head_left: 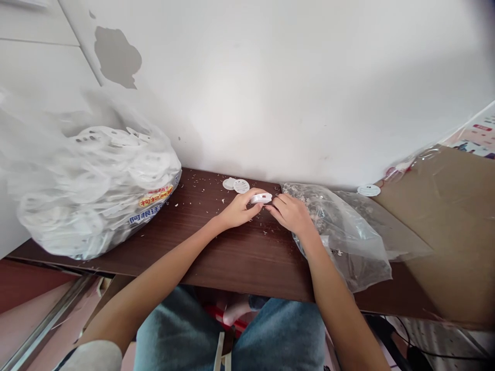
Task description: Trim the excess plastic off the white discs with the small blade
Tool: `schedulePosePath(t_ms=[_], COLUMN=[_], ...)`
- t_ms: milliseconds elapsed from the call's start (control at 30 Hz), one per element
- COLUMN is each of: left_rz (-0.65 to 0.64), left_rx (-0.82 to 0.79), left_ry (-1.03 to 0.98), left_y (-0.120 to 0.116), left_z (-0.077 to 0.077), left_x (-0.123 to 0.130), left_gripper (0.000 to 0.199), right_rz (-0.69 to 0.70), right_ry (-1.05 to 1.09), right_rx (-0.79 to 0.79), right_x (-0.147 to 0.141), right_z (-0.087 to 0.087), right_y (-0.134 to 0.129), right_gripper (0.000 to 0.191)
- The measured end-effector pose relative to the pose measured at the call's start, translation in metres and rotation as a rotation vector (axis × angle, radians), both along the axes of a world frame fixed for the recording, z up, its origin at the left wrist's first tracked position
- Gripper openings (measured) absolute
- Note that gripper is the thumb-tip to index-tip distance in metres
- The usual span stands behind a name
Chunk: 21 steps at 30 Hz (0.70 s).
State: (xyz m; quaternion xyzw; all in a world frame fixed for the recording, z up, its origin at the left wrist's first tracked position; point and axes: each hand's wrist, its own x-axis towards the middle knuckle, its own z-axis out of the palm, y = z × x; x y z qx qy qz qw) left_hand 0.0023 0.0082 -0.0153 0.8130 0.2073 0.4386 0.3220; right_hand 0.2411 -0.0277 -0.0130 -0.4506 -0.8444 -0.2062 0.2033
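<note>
My left hand (240, 208) grips a white round plastic piece (261, 198) by its edge, thumb below and fingers above. A small reddish-brown mark shows on the piece's side. Close by on the right, my right hand (289, 212) has its fingers curled and pinched at the piece's right edge; whatever they hold is too small to make out. Behind my left hand, two flat white discs with slots (242, 186) lie overlapping on the dark brown table (216, 260). White shavings are scattered around them.
A large clear bag (96, 190) full of white plastic parts stands at left. Right of my hands lies a clear plastic bag (348, 237) with greyish bits inside. Another white disc (368, 190) rests near a cardboard box (456, 232). A white wall (270, 93) rises behind the table.
</note>
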Motion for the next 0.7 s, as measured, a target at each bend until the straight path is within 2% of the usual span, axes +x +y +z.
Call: schedulePosePath(t_ms=[233,467,700], left_rz=[-0.067,-0.051,-0.054], left_rx=[0.021,0.073,0.080], left_ry=[-0.045,-0.048,-0.023], left_y=[-0.0019,-0.0016,-0.0016], left_z=[0.0015,0.0000,0.0007], left_x=[0.0010,0.0034,0.0041], left_gripper=[0.035,0.041,0.039], right_rz=[-0.041,-0.060,-0.035], right_ry=[0.018,0.056,0.048], right_rx=[-0.018,-0.009,-0.014], right_x=[0.0044,0.0042,0.0054], right_z=[-0.0026,-0.0015,-0.0004], right_y=[0.0013,0.0007,0.0022], right_gripper=[0.051,0.055,0.056])
